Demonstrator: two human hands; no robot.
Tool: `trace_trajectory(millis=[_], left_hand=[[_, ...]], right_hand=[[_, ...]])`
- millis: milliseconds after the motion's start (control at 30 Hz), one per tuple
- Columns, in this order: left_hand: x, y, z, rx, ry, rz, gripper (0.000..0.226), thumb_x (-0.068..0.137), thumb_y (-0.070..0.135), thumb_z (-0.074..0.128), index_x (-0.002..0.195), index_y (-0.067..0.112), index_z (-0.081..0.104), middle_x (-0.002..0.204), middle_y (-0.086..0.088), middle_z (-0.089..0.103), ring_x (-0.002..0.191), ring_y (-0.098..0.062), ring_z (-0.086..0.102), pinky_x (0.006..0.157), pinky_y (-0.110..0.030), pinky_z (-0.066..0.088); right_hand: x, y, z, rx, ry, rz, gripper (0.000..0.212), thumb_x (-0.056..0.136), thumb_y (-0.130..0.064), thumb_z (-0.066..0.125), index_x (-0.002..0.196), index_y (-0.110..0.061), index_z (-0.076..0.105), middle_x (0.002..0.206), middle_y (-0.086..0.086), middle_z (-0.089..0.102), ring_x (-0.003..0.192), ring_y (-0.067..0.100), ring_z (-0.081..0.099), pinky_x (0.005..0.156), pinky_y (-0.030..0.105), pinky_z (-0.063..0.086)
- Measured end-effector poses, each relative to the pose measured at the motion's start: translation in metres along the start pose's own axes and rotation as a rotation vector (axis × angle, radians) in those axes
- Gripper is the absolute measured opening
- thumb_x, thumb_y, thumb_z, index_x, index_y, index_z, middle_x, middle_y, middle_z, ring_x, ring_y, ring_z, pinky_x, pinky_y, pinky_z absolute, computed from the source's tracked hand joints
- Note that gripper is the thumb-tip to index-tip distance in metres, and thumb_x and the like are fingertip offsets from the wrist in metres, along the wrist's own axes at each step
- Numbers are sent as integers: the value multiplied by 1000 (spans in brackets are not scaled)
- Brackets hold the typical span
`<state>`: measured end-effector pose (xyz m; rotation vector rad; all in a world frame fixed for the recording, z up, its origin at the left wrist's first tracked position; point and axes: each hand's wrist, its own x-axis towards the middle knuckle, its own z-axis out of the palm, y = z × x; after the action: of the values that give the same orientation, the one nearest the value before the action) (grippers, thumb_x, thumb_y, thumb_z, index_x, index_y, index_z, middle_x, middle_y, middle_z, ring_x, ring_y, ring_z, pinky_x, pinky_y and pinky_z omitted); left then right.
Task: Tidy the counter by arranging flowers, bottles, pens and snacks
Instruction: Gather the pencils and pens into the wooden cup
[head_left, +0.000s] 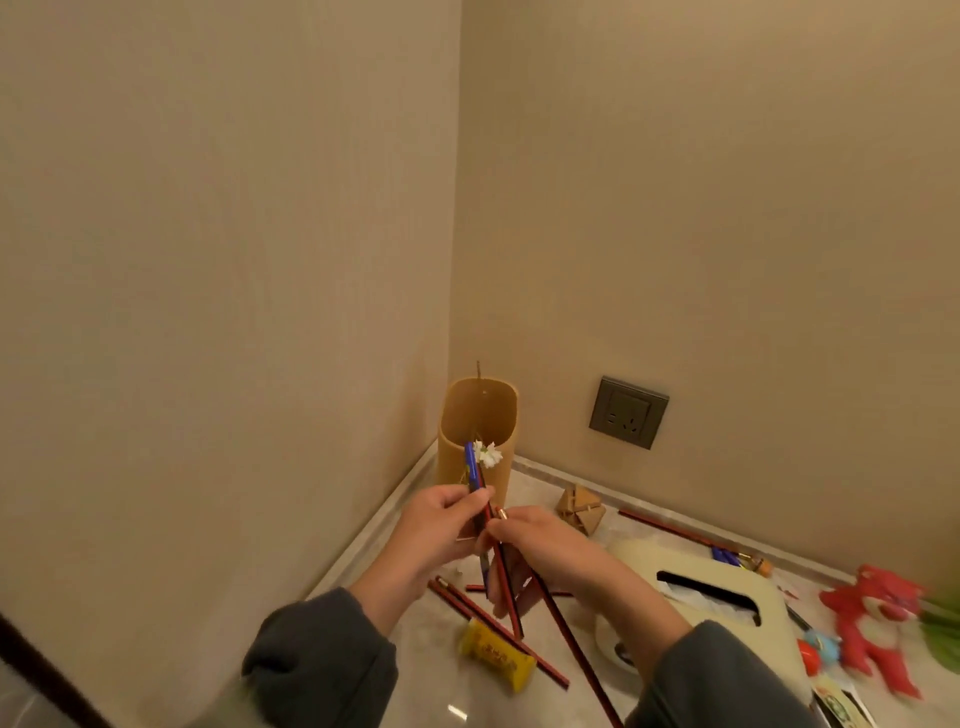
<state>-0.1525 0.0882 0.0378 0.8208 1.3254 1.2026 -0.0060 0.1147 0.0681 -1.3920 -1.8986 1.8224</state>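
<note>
My left hand (439, 530) and my right hand (540, 553) meet above the counter, both closed on a bunch of pens and pencils: a blue pen (471, 465) sticks up from the left hand and red pencils (506, 587) slant down under the right. Just behind stands a tall tan holder (475, 415) in the corner, with a thin stem and a small white flower (488, 454) at its rim. More red pencils (498, 631) lie on the counter below my hands, one across a yellow snack packet (496, 657).
A cream tissue box (722, 613) sits to the right. A wooden puzzle (582, 509), another pencil and blue pen (675, 532) by the wall, a red plush toy (875, 623), small toys and a wall socket (628, 413) are around. Walls close the corner.
</note>
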Motion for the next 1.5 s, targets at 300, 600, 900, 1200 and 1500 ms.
trace_trajectory(millis=[300,600,900,1200,1500], left_hand=[[15,34,-20,-18,1,205,18,97,15,51,101,17,69,77,-4,68,71,-16,69,64,-29,59],[60,87,-17,70,86,530,11,96,17,54,98,22,64,88,2,72,86,-17,70,81,-37,57],[112,66,-6,209,133,620,13,93,24,58,96,37,61,93,22,70,91,4,65,74,-13,51],[126,11,-26,1047,301,784,38,93,40,51,131,37,49,102,16,65,92,-6,60,76,-17,44],[119,2,-33,1157,418,808,48,93,47,36,139,32,40,105,13,60,95,-6,39,84,-25,31]], right_hand=[[19,-35,-12,-131,449,-226,31,97,-28,44,77,-17,64,72,0,59,69,13,58,72,40,54],[44,-99,-46,-191,830,-594,32,101,-41,40,83,-23,60,73,-7,61,68,2,58,62,24,49],[93,-89,-59,-610,731,-406,29,101,-42,39,86,-23,54,74,-4,60,67,15,57,57,33,45],[117,-56,-51,-596,488,-168,20,100,-30,43,94,-16,57,85,6,69,68,24,68,69,49,58],[116,-51,-49,-482,486,-239,13,97,-27,51,107,-23,59,79,-1,70,52,15,65,49,32,53]])
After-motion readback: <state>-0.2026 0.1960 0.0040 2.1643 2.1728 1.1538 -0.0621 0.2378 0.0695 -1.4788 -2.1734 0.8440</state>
